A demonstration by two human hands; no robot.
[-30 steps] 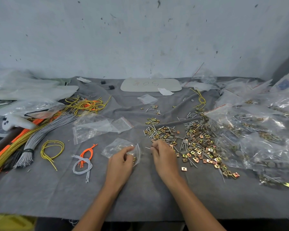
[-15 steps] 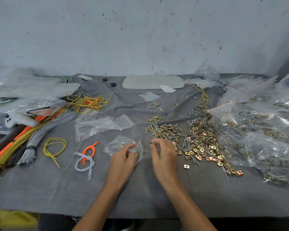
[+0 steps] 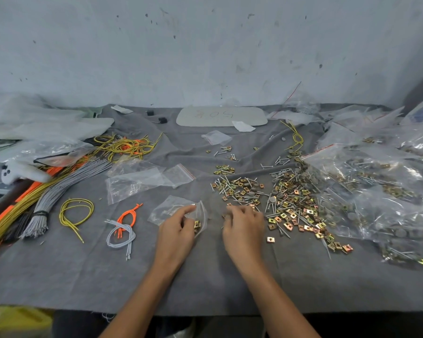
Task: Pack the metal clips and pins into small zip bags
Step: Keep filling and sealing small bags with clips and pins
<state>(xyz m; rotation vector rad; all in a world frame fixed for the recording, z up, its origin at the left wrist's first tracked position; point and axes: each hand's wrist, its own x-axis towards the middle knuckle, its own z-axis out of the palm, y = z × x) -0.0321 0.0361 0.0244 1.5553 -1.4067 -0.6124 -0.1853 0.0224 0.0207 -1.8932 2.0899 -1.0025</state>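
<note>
A heap of gold metal clips and steel pins (image 3: 287,201) lies spread on the grey cloth (image 3: 205,276), right of centre. My left hand (image 3: 177,231) grips a small clear zip bag (image 3: 167,208) by its mouth. One gold clip (image 3: 197,224) shows inside the bag near my fingertips. My right hand (image 3: 243,226) is a short way to the right of the bag, at the heap's near-left edge. Its fingers are curled down and pinch a small gold clip there.
Empty zip bags (image 3: 144,179) lie behind my left hand. Grey wire bundles (image 3: 66,181), a yellow wire loop (image 3: 76,211) and orange and grey wires (image 3: 122,228) fill the left. Large bags of hardware (image 3: 381,191) crowd the right. A white board (image 3: 220,115) lies by the wall.
My right hand has moved away from the bag's mouth, to the right, onto the edge of the clip heap. My left hand still holds the bag in place.
</note>
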